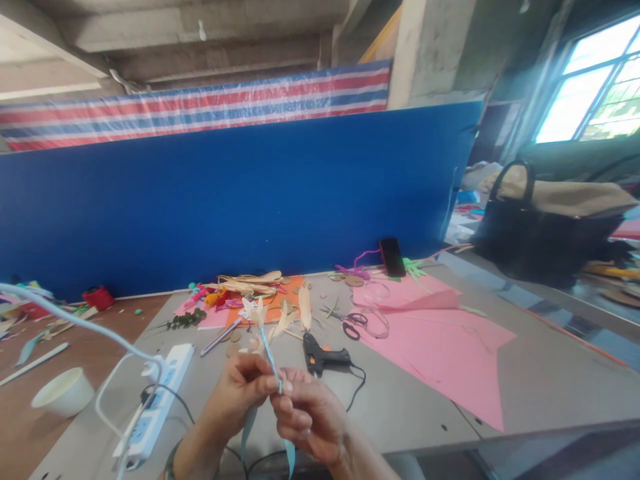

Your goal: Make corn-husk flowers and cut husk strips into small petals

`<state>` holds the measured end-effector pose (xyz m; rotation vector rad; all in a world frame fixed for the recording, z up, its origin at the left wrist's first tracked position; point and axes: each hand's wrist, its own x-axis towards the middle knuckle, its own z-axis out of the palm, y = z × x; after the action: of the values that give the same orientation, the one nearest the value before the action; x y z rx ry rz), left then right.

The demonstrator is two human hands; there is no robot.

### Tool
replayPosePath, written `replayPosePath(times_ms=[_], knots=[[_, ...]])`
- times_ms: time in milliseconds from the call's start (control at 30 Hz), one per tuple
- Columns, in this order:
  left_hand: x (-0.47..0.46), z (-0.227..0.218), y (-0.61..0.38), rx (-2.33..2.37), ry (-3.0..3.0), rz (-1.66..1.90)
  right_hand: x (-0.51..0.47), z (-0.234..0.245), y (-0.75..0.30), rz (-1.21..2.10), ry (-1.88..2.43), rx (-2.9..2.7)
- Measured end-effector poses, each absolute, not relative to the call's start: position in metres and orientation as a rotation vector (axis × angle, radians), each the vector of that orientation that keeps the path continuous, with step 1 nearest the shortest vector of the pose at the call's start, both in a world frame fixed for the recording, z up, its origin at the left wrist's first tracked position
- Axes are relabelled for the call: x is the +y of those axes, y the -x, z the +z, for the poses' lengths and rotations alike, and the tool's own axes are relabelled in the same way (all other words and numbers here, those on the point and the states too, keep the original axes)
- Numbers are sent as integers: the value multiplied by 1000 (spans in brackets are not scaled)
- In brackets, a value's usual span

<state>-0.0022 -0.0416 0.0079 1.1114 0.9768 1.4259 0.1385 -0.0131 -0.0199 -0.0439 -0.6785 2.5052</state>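
Observation:
My left hand (239, 390) and my right hand (306, 415) meet low in the view, both pinched on the thin blue stem of a small paper flower (257, 313) with cream petals. The stem rises up and to the left from my fingers. A light blue ribbon (247, 433) trails down from between the hands. Just beyond them a black glue gun (323, 357) lies on the grey table (410, 407) with its cord curling to the right.
Pink paper sheets (440, 340), scissors (350, 323), orange paper with wooden sticks (260, 290) and a black phone (393, 257) lie further back. A white power strip (160, 393) and white bowl (64, 392) sit left. A blue partition (225, 200) stands behind; a dark bag (545, 227) is at right.

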Motion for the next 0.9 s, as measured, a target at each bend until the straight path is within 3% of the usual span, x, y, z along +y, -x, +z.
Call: replayPosePath(times_ms=[500,733,900], knots=[[-41,6,1,1222,-1278,1524,-13,-23,-134,1776,534,-1078],[-41,8,-5,1383,-1290,1572,-21,-27,-139,838,594,-1599],[-40,7,-10,1356,-1256,1581,-23,-31,-136,951,661,-1503]])
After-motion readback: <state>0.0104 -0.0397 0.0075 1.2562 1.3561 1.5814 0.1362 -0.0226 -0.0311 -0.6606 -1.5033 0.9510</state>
